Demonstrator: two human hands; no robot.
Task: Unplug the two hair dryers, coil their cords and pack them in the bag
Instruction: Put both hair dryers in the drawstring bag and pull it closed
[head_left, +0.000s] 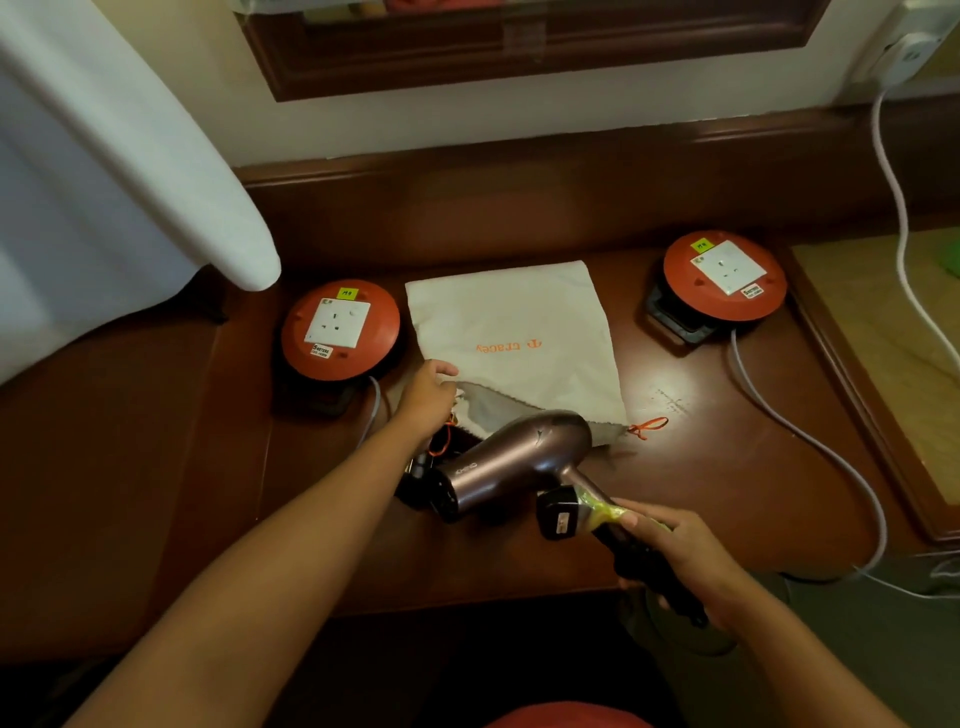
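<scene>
A bronze hair dryer (511, 457) hangs just above the wooden table (701, 483), nozzle pointing left, in front of the bag's mouth. My right hand (675, 561) grips its handle together with the coiled black cord and the black plug (558, 512). The white cloth bag (511, 343) with orange lettering lies flat in the middle of the table. My left hand (428, 397) holds the near left edge of the bag's opening, lifting it. A second dark object (415, 480) lies behind the dryer's nozzle; I cannot tell what it is.
Two orange extension reels with white sockets sit on the table, one left (340, 330) and one right (724, 275), each trailing a grey cable (810, 436). A white padded board (130, 171) overhangs the far left. The table's raised edge (841, 374) runs along the right.
</scene>
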